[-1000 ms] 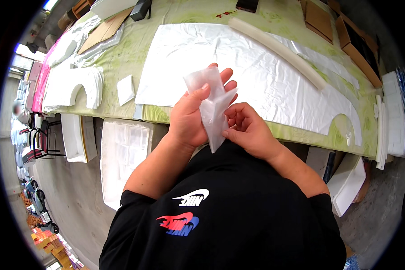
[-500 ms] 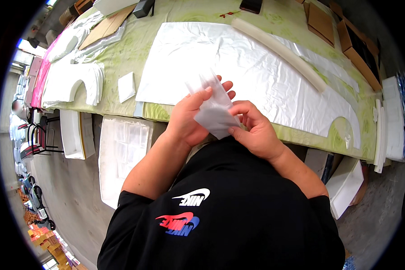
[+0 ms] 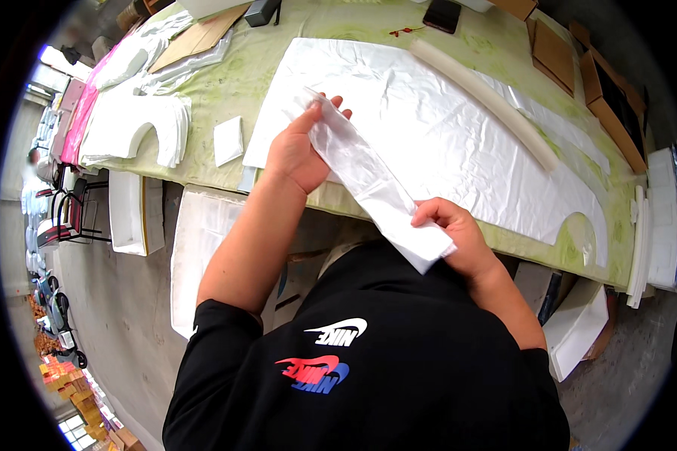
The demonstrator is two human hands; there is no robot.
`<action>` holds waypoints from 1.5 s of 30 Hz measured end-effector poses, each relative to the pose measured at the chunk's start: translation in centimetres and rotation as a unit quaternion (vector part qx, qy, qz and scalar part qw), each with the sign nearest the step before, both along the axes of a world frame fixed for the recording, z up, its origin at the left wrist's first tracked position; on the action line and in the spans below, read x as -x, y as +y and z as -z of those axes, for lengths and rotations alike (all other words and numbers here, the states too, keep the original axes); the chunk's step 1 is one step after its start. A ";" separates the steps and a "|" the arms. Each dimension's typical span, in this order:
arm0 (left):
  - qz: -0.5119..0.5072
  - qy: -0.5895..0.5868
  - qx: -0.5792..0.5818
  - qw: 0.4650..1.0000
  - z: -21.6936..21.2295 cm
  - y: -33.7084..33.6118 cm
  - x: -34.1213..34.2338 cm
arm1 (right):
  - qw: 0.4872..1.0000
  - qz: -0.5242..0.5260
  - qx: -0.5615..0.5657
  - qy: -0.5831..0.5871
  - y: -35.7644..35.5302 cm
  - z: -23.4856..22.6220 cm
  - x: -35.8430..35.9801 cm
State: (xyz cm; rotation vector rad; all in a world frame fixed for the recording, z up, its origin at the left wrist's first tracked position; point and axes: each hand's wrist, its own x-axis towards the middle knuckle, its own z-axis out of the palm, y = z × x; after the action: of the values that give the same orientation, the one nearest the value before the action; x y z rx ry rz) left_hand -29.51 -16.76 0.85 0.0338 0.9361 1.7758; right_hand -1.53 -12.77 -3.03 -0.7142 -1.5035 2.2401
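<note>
A folded strip of thin whitish plastic film (image 3: 365,177) stretches slantwise between my two hands, above the near edge of the table. My left hand (image 3: 302,146) pinches its far upper end between thumb and fingers. The lower end, close to my body, is gripped by my right hand (image 3: 459,237). Beyond them a large white plastic sheet (image 3: 421,120) lies spread on the table, wrinkled, with a curved cutout at its right end. Left of that sheet rests a small folded white packet (image 3: 228,141).
A long pale roll (image 3: 489,105) lies across the sheet on the green patterned tablecloth (image 3: 203,113). Stacked white curved pieces (image 3: 147,128) sit at the left. A phone (image 3: 441,15) and an open cardboard box (image 3: 613,113) are farther back. Below the edge stands a white foam bin (image 3: 203,233).
My hands have moved apart, the left up and away, the right down and toward me. The folded film between them is now drawn out into a longer strip.
</note>
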 end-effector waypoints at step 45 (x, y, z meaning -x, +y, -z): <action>0.163 0.850 0.001 0.501 3.8 -4.2 0.1 | 0.982 -0.029 -0.037 -0.181 -0.4 -1.6 0.7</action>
State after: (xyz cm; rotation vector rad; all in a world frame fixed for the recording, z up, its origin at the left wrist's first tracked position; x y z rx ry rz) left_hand -29.57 -20.98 -2.91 2.1391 1.9784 0.8295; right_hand -2.24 -13.18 -1.44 -1.1150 -1.7819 2.1664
